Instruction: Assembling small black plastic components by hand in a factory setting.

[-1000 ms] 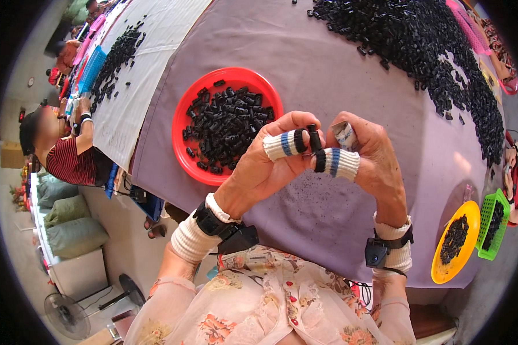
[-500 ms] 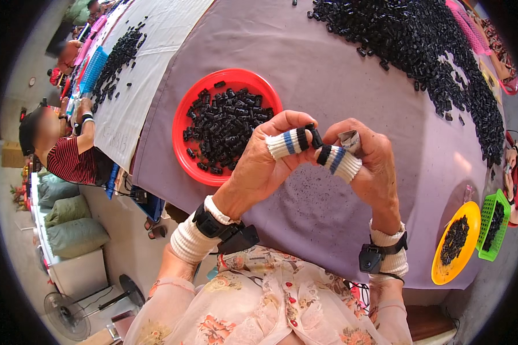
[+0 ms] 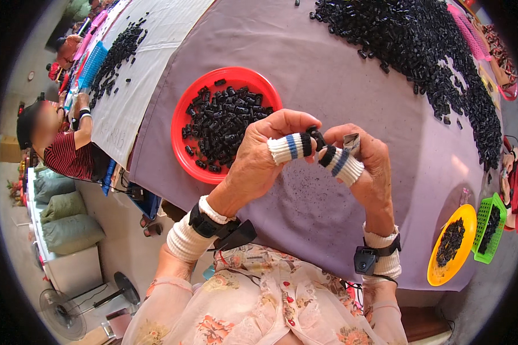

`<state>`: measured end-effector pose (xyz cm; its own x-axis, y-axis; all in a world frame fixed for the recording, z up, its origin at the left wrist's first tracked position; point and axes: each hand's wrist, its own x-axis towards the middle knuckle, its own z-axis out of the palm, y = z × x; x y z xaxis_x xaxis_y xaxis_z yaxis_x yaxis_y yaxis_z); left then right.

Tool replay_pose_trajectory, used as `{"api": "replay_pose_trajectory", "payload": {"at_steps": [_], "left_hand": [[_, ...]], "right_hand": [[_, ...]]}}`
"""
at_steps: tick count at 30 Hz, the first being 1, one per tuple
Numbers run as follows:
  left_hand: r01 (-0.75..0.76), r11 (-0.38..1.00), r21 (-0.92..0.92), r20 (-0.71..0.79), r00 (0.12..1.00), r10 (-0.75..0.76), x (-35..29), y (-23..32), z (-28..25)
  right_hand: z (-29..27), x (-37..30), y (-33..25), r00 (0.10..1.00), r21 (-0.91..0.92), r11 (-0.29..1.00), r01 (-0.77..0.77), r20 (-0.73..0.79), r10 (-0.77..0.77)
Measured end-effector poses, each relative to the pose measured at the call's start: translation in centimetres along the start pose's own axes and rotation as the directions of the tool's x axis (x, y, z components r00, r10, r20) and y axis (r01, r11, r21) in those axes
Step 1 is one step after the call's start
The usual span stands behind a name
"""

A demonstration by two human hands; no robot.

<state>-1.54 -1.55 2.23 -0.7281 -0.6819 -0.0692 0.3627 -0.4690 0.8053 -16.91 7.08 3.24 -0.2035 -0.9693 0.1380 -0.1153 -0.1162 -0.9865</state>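
Observation:
Over the purple-covered table, my left hand (image 3: 250,155) pinches a small black plastic part (image 3: 315,137) between thumb and fingertips. My right hand (image 3: 376,167) is closed beside it, its fingertips at the part's right side. A small flat greyish piece (image 3: 351,144) shows between the right hand's thumb and fingers; its kind is unclear. Both thumbs wear white knitted sleeves with blue and black bands. Left of my hands, a red round tray (image 3: 181,135) holds many similar black parts.
A large heap of black parts (image 3: 408,43) spreads across the far right. Near the right edge are a yellow plate (image 3: 471,230) and a green basket (image 3: 482,251), both with dark bits. At left, a person in a striped shirt (image 3: 69,155) works at another table. Dark crumbs dot the cloth.
The black part has turned slightly in my left fingers, one end now facing more toward me. My right hand has shifted a little, and the whole view has moved slightly.

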Motion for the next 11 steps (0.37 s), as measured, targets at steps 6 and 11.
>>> {"api": "replay_pose_trajectory", "payload": {"at_steps": [6,11], "left_hand": [[0.003,0.997,0.075,0.000,1.000,-0.003,0.0,0.2,-0.2],[0.039,0.997,0.059,0.059,0.997,-0.043,0.1,0.1,-0.4]], "right_hand": [[0.3,0.0,0.6,0.999,0.046,0.998,-0.042,-0.009,0.043],[0.1,-0.2,1.0,0.973,0.358,0.905,-0.230,0.092,0.211]]}}
